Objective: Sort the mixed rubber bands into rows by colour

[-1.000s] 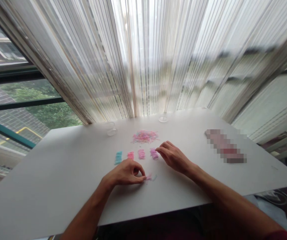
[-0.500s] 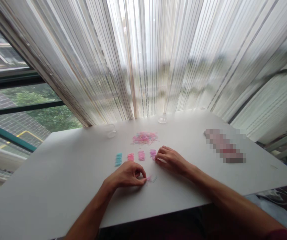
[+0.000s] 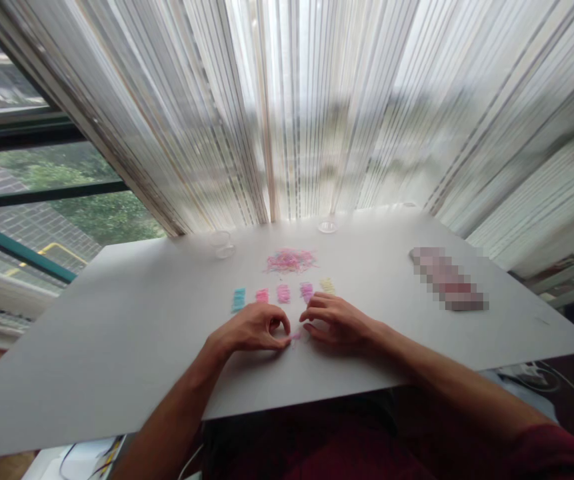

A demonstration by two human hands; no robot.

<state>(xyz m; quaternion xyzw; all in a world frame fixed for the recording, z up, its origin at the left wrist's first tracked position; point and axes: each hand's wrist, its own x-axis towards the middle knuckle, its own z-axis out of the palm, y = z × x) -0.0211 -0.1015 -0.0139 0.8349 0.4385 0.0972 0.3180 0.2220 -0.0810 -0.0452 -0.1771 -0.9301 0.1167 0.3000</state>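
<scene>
My left hand (image 3: pixel 254 328) rests low over the white table (image 3: pixel 131 347), thumb and forefinger pinched at a few thin pink elastic bands (image 3: pixel 295 337); these look like tiny loops, too small to make out well. My right hand (image 3: pixel 334 320) hovers just right of them, fingers bent and apart, with nothing visible in it. Beyond my hands runs a row of small sorted groups: turquoise bands (image 3: pixel 239 300), bright pink bands (image 3: pixel 262 295), lighter pink bands (image 3: pixel 283 293), purple bands (image 3: pixel 307 291) and pale yellow bands (image 3: pixel 327 286), partly behind my right hand.
A loose mixed pile of bands (image 3: pixel 291 260) lies behind the row. Clear round containers or lids (image 3: pixel 225 251) sit at back left, another clear lid (image 3: pixel 327 227) at back centre. A blurred-out flat object (image 3: pixel 449 280) lies right. Striped curtains (image 3: pixel 297 113) border the far edge.
My right hand has moved back toward me, from the purple group to beside the small pink bands, uncovering the yellow group. My left hand keeps its pinch there. The view has tilted slightly.
</scene>
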